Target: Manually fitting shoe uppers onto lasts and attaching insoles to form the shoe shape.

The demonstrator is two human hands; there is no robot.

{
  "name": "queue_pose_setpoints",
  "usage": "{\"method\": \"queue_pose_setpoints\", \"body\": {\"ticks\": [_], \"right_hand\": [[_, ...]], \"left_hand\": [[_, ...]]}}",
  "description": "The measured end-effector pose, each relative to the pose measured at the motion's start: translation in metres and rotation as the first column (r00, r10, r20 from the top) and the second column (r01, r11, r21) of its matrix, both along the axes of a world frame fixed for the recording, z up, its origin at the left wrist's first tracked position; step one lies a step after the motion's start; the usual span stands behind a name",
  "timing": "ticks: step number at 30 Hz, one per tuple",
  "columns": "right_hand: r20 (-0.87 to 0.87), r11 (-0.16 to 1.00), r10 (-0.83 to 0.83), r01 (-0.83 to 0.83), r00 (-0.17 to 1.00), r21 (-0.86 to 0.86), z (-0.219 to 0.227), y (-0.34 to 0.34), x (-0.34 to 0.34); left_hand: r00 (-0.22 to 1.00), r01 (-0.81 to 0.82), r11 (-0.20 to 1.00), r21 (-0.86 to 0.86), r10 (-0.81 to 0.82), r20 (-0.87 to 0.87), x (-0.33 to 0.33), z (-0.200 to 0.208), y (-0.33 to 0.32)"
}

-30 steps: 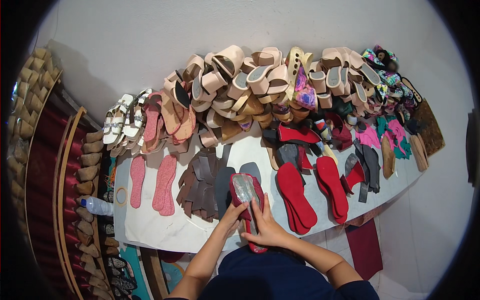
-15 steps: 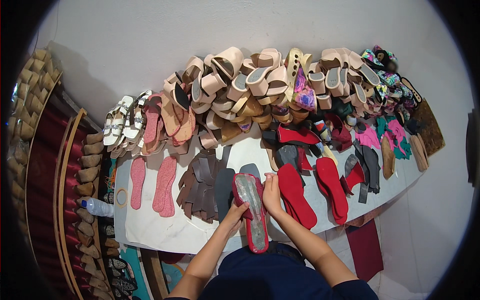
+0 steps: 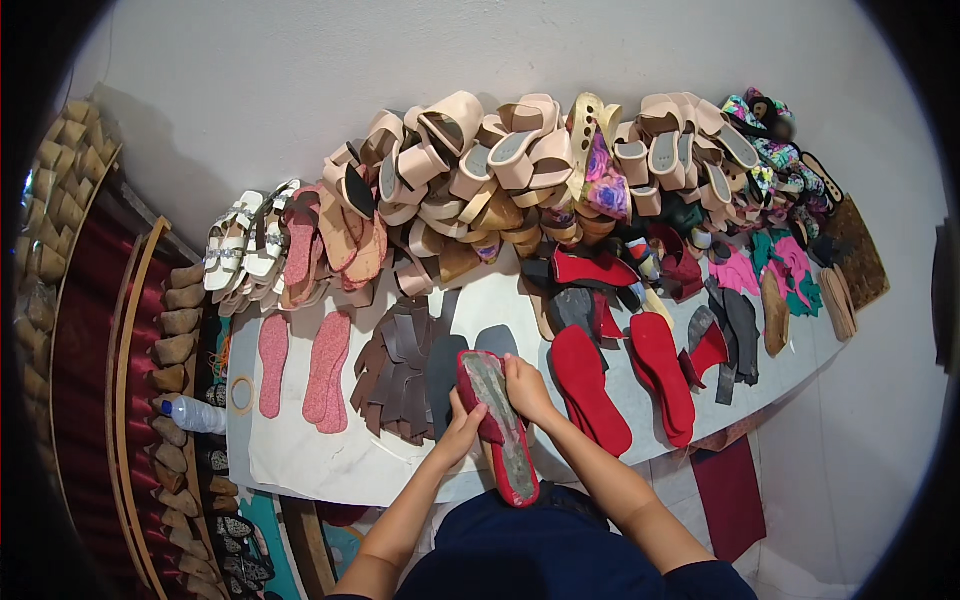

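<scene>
A red sandal (image 3: pixel 508 440), its grey, smeared underside facing up, is held in front of my waist with its toe end away from me. My left hand (image 3: pixel 462 428) grips its left edge, thumb lying on the underside. My right hand (image 3: pixel 527 388) closes on the right edge near the toe, the thumb pressing the rim. Behind it lie dark grey soles (image 3: pixel 446 372), partly hidden by the sandal. Red insoles (image 3: pixel 590 392) rest just to the right, and a pile of dark brown strips (image 3: pixel 404 370) sits to the left.
Pink speckled insoles (image 3: pixel 326 375) lie on the white table (image 3: pixel 300 460). Along the wall are heaped beige heeled sandals (image 3: pixel 535 145), with white sandals (image 3: pixel 238 240) at the left end. Left of the table are a plastic bottle (image 3: pixel 198 415) and a rack of shoe lasts (image 3: pixel 178 350).
The toe end of the sandal has tilted slightly left. My right hand has moved from the side, fingers extended, to grip the edge near the toe; my left hand has shifted slightly left.
</scene>
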State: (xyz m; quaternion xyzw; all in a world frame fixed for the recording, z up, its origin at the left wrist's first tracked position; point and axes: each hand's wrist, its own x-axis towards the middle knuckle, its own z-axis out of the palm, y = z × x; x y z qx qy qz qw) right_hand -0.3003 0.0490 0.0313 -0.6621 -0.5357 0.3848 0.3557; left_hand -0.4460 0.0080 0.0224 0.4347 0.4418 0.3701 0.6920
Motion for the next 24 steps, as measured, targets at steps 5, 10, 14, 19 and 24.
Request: {"method": "queue_pose_setpoints", "body": {"ticks": [5,10,14,19,24], "right_hand": [[-0.019,0.997,0.082,-0.082,0.996,0.009,0.004,0.001,-0.009],[0.001,0.992,0.121,-0.121,0.993,-0.035,0.002,0.001,-0.006],[0.008,0.992,0.126,-0.126,0.992,-0.015,0.001,0.001,-0.006],[-0.001,0.997,0.070,-0.070,0.998,-0.026,-0.002,0.000,0.000],[-0.102,0.999,-0.005,0.000,0.995,-0.047,0.000,-0.005,0.008]], "left_hand": [[0.950,0.053,0.899,0.435,0.089,-0.300,-0.028,-0.002,0.000],[0.698,0.546,0.440,0.713,0.233,-0.677,-0.053,0.057,0.027],[0.671,0.643,0.361,0.676,0.159,-0.724,-0.059,0.080,0.038],[0.937,0.098,0.969,0.228,-0.012,-0.349,-0.058,0.045,0.033],[0.882,0.144,0.985,0.093,-0.085,-0.463,-0.041,0.040,0.026]]}}
